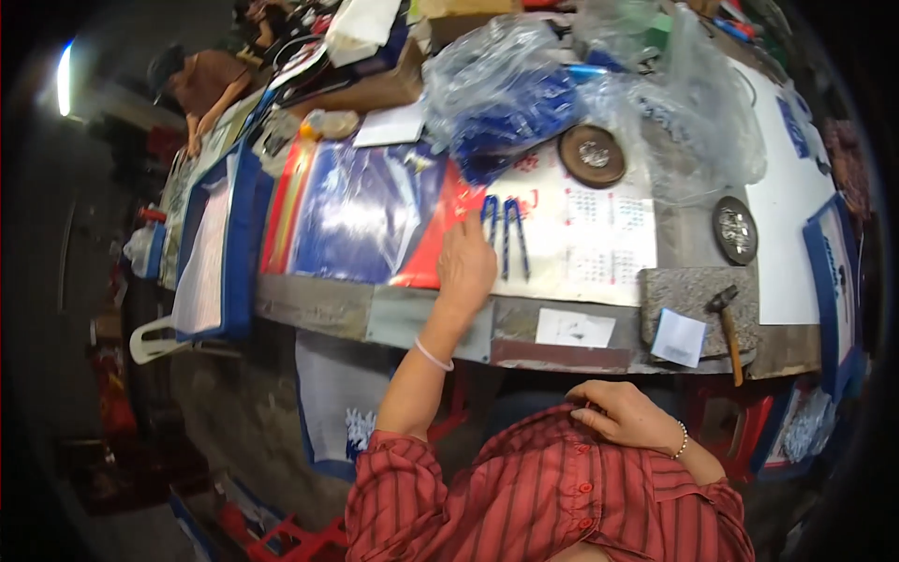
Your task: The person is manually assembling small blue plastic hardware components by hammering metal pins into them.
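My left hand [466, 264] reaches over the table's near edge onto a glossy sheet, with its fingers stretched away from me. Its fingertips lie beside a slim blue two-legged hand tool [489, 217]; whether they touch it, I cannot tell. Just to the right, a second slim blue tool [514, 234] of the same shape lies with its legs pointing toward me. Both rest on a white printed calendar sheet [585, 267]. My right hand [618, 412] is in front of my striped shirt, its fingers loosely bent and the thumb apart, with nothing visible in it.
A hammer [729, 337] and a folded paper [679, 337] lie on a stone block [657, 286]. Beyond are a round brown dish [567, 157], an oval metal dish [735, 231] and plastic bags [487, 80]. Blue trays [245, 234] flank the table; another person [208, 82] works far left.
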`<control>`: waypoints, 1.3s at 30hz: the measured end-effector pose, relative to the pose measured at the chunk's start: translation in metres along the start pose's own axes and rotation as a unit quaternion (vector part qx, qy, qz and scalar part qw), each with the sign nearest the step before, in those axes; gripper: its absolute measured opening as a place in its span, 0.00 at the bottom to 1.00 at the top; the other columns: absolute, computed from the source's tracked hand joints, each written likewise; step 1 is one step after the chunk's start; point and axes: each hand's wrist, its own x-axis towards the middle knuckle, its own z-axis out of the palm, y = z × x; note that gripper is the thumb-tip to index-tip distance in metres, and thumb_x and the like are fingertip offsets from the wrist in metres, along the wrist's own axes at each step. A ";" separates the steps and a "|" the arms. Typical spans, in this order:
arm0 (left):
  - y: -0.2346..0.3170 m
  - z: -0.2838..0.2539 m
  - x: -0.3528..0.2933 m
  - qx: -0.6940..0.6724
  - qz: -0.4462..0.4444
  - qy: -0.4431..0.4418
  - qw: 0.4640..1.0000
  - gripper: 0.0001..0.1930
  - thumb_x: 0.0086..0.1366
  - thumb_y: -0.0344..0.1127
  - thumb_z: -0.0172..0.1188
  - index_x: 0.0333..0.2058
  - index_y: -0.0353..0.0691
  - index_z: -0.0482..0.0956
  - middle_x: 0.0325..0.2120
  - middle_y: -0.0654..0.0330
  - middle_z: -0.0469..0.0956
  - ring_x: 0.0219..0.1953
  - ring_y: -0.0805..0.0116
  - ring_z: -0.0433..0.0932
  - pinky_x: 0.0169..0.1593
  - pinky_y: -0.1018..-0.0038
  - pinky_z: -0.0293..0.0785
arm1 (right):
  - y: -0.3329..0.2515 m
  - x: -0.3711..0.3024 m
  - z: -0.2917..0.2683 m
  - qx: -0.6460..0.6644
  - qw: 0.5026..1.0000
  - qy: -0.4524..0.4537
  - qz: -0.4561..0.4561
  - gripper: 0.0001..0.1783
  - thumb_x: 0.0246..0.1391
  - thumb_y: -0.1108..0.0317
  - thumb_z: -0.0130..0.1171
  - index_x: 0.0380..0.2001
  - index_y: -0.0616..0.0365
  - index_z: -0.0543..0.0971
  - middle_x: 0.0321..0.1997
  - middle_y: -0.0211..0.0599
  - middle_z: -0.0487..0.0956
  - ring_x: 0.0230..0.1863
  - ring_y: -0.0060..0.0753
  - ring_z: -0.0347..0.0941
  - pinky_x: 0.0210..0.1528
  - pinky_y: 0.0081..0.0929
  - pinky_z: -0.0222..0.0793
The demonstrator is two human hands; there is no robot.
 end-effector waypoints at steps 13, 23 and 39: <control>-0.042 0.030 0.035 -0.265 -0.119 -0.133 0.947 0.23 0.54 0.31 0.60 0.47 0.25 0.68 0.22 0.60 0.76 0.26 0.70 0.75 0.32 0.74 0.70 | 0.007 -0.014 -0.039 -0.011 0.999 0.044 -0.023 0.15 0.54 0.65 0.55 0.42 0.62 0.74 0.38 0.47 0.77 0.39 0.47 0.75 0.41 0.34 0.71; 0.004 -0.050 -0.030 -0.681 -0.250 -0.027 0.688 0.10 0.59 0.21 0.46 0.40 0.31 0.70 0.29 0.60 0.74 0.27 0.75 0.73 0.31 0.76 0.71 | 0.078 0.047 -0.224 -0.217 0.909 0.357 0.000 0.10 0.48 0.70 0.52 0.31 0.67 0.74 0.31 0.51 0.76 0.35 0.53 0.73 0.38 0.40 0.67; 0.040 -0.052 -0.112 -0.791 -0.312 -0.183 0.493 0.11 0.61 0.21 0.49 0.43 0.34 0.67 0.33 0.49 0.77 0.34 0.57 0.79 0.43 0.62 0.77 | 0.164 0.208 -0.284 -0.450 0.820 0.324 0.143 0.14 0.54 0.68 0.46 0.42 0.57 0.75 0.48 0.48 0.75 0.52 0.49 0.71 0.52 0.43 0.67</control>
